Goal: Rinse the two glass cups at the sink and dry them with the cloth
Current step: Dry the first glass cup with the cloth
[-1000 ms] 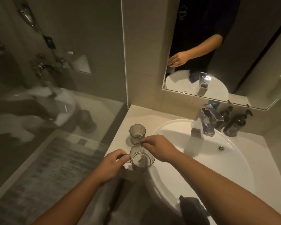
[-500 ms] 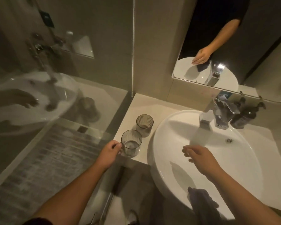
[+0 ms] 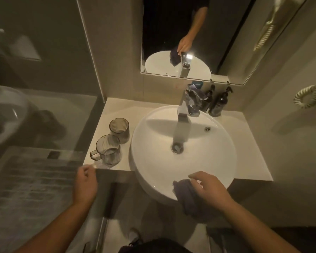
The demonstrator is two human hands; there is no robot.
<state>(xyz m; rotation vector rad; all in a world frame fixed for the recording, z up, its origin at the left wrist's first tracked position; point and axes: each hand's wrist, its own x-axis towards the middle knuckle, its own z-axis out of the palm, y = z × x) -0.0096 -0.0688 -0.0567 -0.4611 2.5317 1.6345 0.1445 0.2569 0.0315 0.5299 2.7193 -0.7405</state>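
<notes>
Two ribbed glass cups stand upright on the counter left of the white basin [image 3: 224,157]. The nearer cup with a handle [image 3: 108,149] sits close to the counter's front edge; the farther cup [image 3: 119,130] stands behind it. My left hand [image 3: 85,183] hovers just in front of the counter edge, below the handled cup, fingers loosely curled and holding nothing. A dark cloth [image 3: 187,198] hangs over the basin's front rim. My right hand [image 3: 207,187] rests on top of the cloth with its fingers spread.
A chrome tap [image 3: 189,105] stands at the back of the basin, with two dark pump bottles [image 3: 220,103] beside it. A mirror hangs above. A glass shower screen [image 3: 44,106] borders the counter on the left. A coiled cord [image 3: 307,96] hangs on the right wall.
My left hand let go of the handled cup and drew back off the counter. My right hand moved from over the basin down onto the cloth at the front rim.
</notes>
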